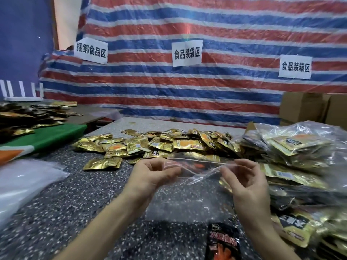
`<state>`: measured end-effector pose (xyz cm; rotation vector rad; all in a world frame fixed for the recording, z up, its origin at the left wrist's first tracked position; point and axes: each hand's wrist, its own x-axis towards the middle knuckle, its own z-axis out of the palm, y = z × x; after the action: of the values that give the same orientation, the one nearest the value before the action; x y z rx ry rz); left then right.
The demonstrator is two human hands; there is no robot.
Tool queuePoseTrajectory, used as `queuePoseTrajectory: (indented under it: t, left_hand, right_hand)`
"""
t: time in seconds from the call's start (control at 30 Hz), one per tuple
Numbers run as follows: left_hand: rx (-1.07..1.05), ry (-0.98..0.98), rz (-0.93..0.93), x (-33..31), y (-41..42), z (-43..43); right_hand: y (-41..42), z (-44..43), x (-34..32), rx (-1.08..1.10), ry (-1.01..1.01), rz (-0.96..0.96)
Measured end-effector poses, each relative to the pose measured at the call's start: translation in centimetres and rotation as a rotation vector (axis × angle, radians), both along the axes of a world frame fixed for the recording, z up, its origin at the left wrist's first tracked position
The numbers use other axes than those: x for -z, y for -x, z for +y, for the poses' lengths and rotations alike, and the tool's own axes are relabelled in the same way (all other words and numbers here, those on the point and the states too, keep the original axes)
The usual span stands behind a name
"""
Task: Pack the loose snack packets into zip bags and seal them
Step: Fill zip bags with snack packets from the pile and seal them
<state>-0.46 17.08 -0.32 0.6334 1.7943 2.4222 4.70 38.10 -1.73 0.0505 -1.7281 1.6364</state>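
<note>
Lying far left: clear plastic sheets (pixel 24 181), stacked on the speckled bench (pixel 75 203).
Back-left heap: dark and gold packets (pixel 28 115) on a neighbouring surface; print too small to read.
Green cloth (pixel 47 136): between that heap and the plastic sheets.
Backdrop: striped tarpaulin (pixel 187 25), red, white and blue, carrying three white paper signs.
Left sign (pixel 91 50): reads "捆绑食品区".
Left hand (pixel 150 175): thumb and fingers pinch the left end of the bag's top edge.
Loose snack packets (pixel 159 143): gold foil with an orange panel, piled mid-bench just beyond the hands; writing blurred.
Middle sign (pixel 187 52): reads "食品装袋区".
Zip bag (pixel 187 194): clear, held up between both hands above the bench, mouth parted, body hanging toward the person.
Black packet (pixel 222 243): red lettering, lying on the bench below the bag; characters not legible.
Right hand (pixel 244 179): pinches the right end of the same edge.
Right sign (pixel 295 67): reads "食品装箱区".
Filled bags (pixel 300 147): clear, stuffed with gold packets, stacked along the bench's right side.
Cartons (pixel 309 107): brown cardboard, behind the filled bags.
</note>
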Motion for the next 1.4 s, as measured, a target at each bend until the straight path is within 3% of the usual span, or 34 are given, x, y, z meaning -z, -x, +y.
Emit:
queuePoseTrajectory:
  t: [0.07,0.13,0.2,0.33,0.47,0.6,0.73,0.8,0.9,1.13,1.3,1.4]
  left_hand:
    - [-0.026,-0.015,-0.009,0.0,-0.1,0.1]
    - [-0.029,-0.025,-0.015,0.0,-0.3,0.2]
    - [-0.008,-0.014,-0.008,-0.1,-0.5,0.3]
    - [0.094,0.036,0.098,0.1,-0.8,0.6]
    - [0.232,0.284,0.182,-0.4,-0.5,0.1]
    - [0.583,0.317,-0.079,-1.0,-0.6,-0.7]
    - [0.495,0.62,-0.001,-0.8,-1.4,0.2]
    - [0.498,0.7,0.089,-0.9,-1.9,0.5]
    - [0.435,0.674,0.084,-1.1,-2.0,0.1]
    - [-0.078,0.374,0.109,-1.6,-0.6,-1.0]
    - [-0.069,0.351,0.217,-1.3,-1.0,-0.3]
    - [0.139,0.442,0.261,-0.6,-1.1,0.2]
  right_hand:
    - [-0.3,-0.3,-0.4,0.208,-0.046,0.085]
    - [-0.9,-0.5,-0.8,0.27,-0.124,0.18]
    - [-1.3,-0.8,-1.1,0.132,-0.123,0.133]
    - [-1.5,-1.5,-1.4,-0.245,-0.034,-0.211]
    - [-1.1,-1.2,-1.0,-0.224,-0.049,-0.229]
    - [-1.5,-1.3,-1.2,-0.153,-0.344,-0.17]
    - [-1.8,-2.1,-0.8,-0.199,-0.534,-0.159]
    - [-1.9,-2.2,-0.8,-0.223,-0.513,-0.157]
    - [-1.8,-2.1,-1.1,-0.25,-0.392,-0.189]
    - [-1.4,-0.2,-1.2,0.059,-0.185,-0.262]
    - [-1.4,-0.6,-1.7,0.088,-0.096,-0.285]
    - [-1.2,-0.7,-2.0,-0.021,0.122,-0.289]
